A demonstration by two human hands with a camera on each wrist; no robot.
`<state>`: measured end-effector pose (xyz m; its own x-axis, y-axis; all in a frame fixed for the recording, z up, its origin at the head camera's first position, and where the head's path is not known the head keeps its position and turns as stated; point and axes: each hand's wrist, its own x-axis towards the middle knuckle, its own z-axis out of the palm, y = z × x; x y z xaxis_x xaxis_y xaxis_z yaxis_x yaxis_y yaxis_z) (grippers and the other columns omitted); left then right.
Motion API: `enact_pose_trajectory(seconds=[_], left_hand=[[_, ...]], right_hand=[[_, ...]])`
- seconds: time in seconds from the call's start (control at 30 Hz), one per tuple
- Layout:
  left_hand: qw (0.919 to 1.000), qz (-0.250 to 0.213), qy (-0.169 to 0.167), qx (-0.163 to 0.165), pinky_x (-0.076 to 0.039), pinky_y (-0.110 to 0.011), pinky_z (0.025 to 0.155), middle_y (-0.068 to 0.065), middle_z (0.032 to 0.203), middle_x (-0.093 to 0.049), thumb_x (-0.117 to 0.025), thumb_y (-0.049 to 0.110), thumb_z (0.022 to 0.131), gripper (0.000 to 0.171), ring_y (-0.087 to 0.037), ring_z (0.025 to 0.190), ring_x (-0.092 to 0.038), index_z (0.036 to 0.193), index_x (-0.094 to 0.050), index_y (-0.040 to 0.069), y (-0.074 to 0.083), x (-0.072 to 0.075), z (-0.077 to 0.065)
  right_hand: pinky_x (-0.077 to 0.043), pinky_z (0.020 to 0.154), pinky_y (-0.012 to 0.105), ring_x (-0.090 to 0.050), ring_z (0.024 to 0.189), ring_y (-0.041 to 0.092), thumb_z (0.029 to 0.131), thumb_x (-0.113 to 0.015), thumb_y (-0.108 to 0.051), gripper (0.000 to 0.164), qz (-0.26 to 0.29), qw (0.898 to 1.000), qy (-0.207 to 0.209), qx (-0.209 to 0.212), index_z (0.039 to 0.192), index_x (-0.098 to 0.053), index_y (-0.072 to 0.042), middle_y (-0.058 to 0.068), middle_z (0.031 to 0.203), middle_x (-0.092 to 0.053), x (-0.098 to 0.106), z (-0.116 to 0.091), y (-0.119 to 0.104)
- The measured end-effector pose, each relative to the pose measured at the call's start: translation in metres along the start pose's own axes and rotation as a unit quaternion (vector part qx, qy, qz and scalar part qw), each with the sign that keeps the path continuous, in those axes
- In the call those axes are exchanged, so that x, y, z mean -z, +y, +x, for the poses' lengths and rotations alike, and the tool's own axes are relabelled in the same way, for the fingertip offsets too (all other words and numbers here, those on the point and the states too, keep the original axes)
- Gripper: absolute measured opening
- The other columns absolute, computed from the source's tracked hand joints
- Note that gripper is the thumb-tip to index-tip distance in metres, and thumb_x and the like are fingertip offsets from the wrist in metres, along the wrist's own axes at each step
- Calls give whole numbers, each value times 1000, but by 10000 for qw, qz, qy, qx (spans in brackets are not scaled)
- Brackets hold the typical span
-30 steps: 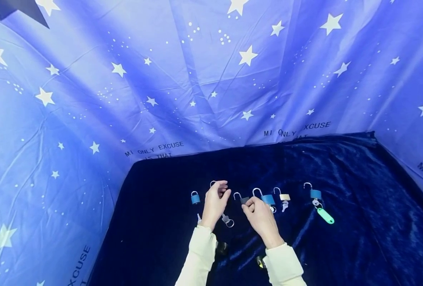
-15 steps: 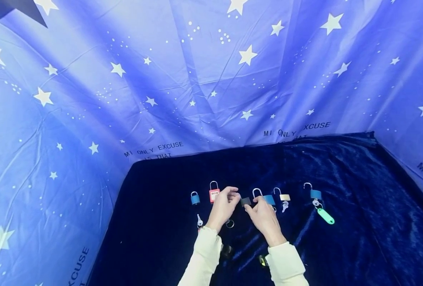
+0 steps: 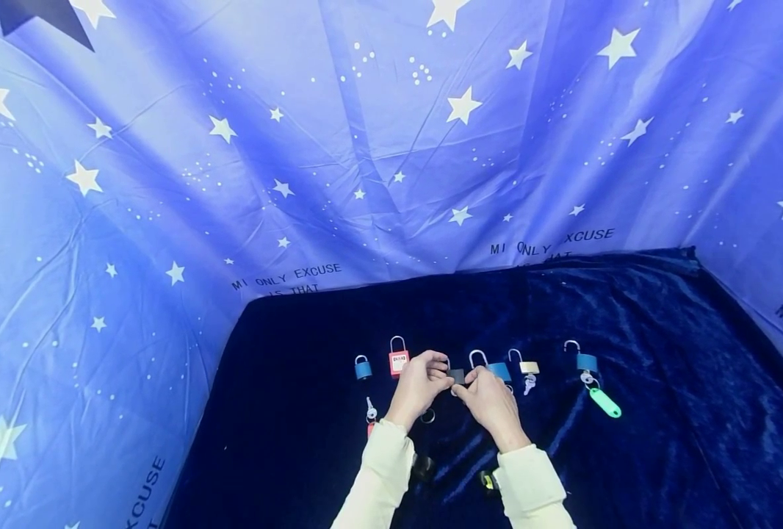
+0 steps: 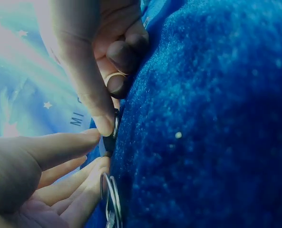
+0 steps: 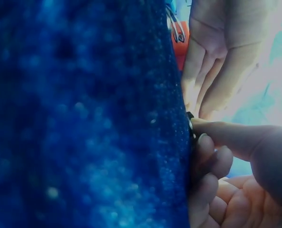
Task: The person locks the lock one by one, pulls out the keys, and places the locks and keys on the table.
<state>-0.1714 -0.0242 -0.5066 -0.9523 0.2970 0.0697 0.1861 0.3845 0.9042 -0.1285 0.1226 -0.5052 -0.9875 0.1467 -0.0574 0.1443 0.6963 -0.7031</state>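
A small black padlock (image 3: 457, 375) lies between the two hands on the dark blue cloth. My left hand (image 3: 419, 386) pinches its left side with thumb and fingertips. From the right, my right hand (image 3: 491, 404) grips its lower edge between thumb and fingers. The left wrist view shows the dark lock body (image 4: 109, 144) between both sets of fingertips, with a loose key ring (image 4: 111, 199) below the left fingers. Much of the shackle is hidden by the left fingers. Just beyond the right hand is a blue padlock (image 3: 498, 372) with a raised shackle.
Left of the hands lie a red padlock (image 3: 399, 363), a small blue padlock (image 3: 363, 369) and a key (image 3: 371, 410). To the right are a brass padlock (image 3: 528, 366) and another blue padlock (image 3: 586, 362) with a green tag (image 3: 605, 402). A star-printed curtain (image 3: 391, 147) stands behind.
My left hand has moved right from over the red padlock to the black padlock and now pinches it, uncovering the red one. The right hand stays at the black padlock.
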Motion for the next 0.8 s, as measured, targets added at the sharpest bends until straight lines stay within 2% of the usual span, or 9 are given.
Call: enact_pose_trajectory(seconds=[0.2,0.4,0.6,0.8], left_hand=[[10000,-99,-1,10,-56,-16,69,-20,96,-73,-76,-8,79,32,-20,79,-72,110,-67,-6,0,0,0],[9996,-264,64,83,-57,-18,70,-18,94,-74,-76,-7,79,29,-21,79,-73,107,-68,-4,-3,-2,2],[9985,-496,152,179,-57,-18,69,-18,92,-73,-76,-9,78,28,-24,78,-73,104,-68,-4,-6,-3,3],[9981,-570,204,114,-56,-17,68,-18,90,-73,-75,-10,78,23,-24,77,-72,99,-67,-5,-7,-5,2]], right_hand=[[-50,67,43,-59,64,13,84,-76,-27,23,-99,9999,-78,58,87,-64,-7,-7,63,-61,0,2,2],[-43,55,33,-54,54,9,82,-78,-26,21,115,9998,-161,98,75,-62,-14,-9,59,-63,-1,3,4],[-40,53,29,-56,49,7,81,-78,-26,20,376,9990,-213,-64,76,-65,-13,-8,58,-64,-1,4,4],[-41,52,28,-58,48,8,84,-75,-31,21,631,9969,-360,-298,79,-67,-13,-8,58,-65,2,4,5]])
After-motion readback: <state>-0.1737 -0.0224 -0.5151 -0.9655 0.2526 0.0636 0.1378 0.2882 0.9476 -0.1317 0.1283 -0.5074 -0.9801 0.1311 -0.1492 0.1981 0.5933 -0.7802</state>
